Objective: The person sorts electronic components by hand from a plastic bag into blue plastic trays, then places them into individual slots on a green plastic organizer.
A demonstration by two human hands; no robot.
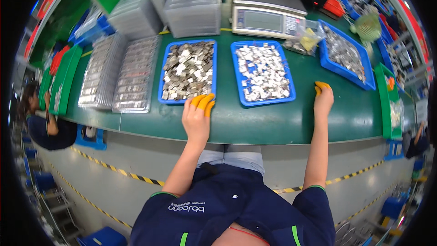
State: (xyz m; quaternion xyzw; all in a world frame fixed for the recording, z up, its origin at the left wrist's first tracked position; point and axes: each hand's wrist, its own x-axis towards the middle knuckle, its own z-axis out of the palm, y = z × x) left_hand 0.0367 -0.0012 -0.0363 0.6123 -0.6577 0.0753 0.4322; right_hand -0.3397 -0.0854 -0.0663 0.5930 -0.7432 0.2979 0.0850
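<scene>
Left hand (195,114) at the near right corner of the left blue tray (215,64), yellow-covered fingertips bent over the rim; impossible to tell a firm grip from a light rest. Right hand (323,99) well apart, at the green table (255,125) between the second blue tray (268,102) and the slanted blue tray (346,74), fingers curled; cannot tell about anything pinched inside.

Find the grey metal parts (184,75) heaped in the left blue tray, just beyond the left fingertips, and the white-faced parts (261,70) spread in the second.

Probably best to steady the left blue tray by its rim, pressing outside the loose pieces. Take from the near edge rather than digging into the middle, for fear of spilling over the low wall. Touch metal with covered fingertips only. Lift the right forearm over the second blue tray when crossing inward. Keep both kinds apart, and watch the strip of table between for strays. Avoid knocking the scale (268,20).
</scene>
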